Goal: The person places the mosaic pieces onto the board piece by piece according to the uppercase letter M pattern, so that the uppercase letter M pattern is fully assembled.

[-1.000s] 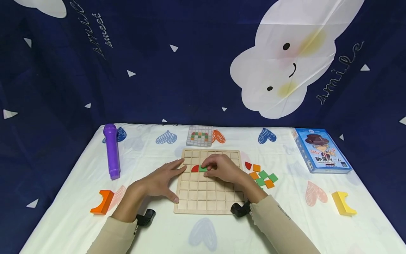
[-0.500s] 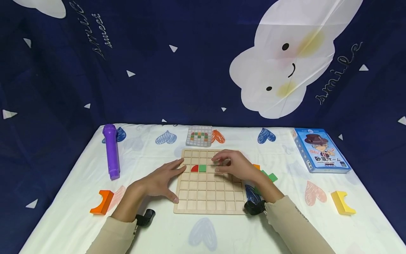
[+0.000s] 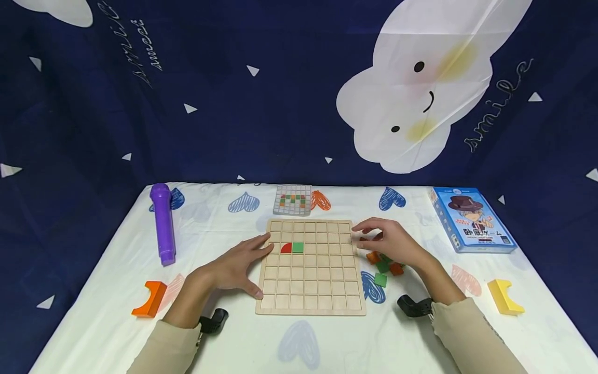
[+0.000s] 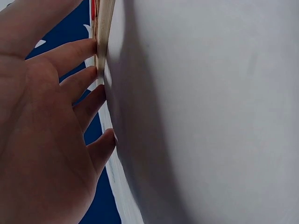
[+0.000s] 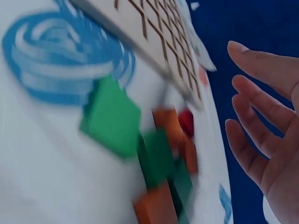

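Note:
A wooden grid board (image 3: 310,285) lies in the middle of the table. In one of its upper rows a red quarter-round tile (image 3: 286,248) sits side by side with a green square tile (image 3: 297,248). My left hand (image 3: 229,265) rests along the board's left edge, fingers and thumb spread and touching it. Above the loose tiles right of the board hovers my right hand (image 3: 390,241), its fingers loosely bent and holding nothing. Under it lie green tiles (image 5: 112,119), orange tiles (image 5: 156,205) and a red tile (image 5: 186,122), partly hidden by the hand in the head view.
A small pattern card (image 3: 292,200) showing coloured squares lies behind the board. A purple microphone (image 3: 163,223) and an orange arch block (image 3: 150,298) lie at left. To the right are a blue game box (image 3: 474,221) and a yellow arch block (image 3: 506,297).
My right hand has let go of the green tile on the board and moved right, off the board to over the loose tiles. The left hand has stayed in place.

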Motion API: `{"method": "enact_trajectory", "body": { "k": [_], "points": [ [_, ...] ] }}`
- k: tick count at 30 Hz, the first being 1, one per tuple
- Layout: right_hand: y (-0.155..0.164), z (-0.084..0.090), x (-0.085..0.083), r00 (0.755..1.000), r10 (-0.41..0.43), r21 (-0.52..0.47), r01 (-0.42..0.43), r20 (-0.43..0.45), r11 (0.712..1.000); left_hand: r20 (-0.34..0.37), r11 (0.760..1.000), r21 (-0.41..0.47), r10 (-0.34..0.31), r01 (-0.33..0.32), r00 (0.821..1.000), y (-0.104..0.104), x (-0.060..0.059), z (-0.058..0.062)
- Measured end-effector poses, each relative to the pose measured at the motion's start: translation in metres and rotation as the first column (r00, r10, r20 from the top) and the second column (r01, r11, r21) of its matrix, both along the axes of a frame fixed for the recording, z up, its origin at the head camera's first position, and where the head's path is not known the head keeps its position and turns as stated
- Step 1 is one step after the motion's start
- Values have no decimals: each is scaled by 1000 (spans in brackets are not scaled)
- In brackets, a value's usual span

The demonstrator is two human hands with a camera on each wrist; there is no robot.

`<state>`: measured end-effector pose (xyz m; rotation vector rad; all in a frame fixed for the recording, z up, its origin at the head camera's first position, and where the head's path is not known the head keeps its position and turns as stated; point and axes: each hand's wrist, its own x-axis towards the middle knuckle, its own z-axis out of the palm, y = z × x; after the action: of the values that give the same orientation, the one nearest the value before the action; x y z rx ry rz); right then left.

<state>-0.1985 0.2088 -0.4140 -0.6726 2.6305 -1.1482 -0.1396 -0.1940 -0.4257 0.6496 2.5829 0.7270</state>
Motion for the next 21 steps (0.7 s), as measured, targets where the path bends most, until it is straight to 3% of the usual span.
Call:
{"method": "enact_trajectory", "body": {
  "k": [10, 21],
  "points": [
    [46, -3, -5, 995, -88, 19, 87, 47, 996, 5, 1000, 8, -3, 3, 1000, -2, 0, -2],
    [51, -25, 0, 995, -71, 51, 68, 71, 996, 10, 1000, 4, 8, -8, 1000, -1, 0, -1]
  ]
}}
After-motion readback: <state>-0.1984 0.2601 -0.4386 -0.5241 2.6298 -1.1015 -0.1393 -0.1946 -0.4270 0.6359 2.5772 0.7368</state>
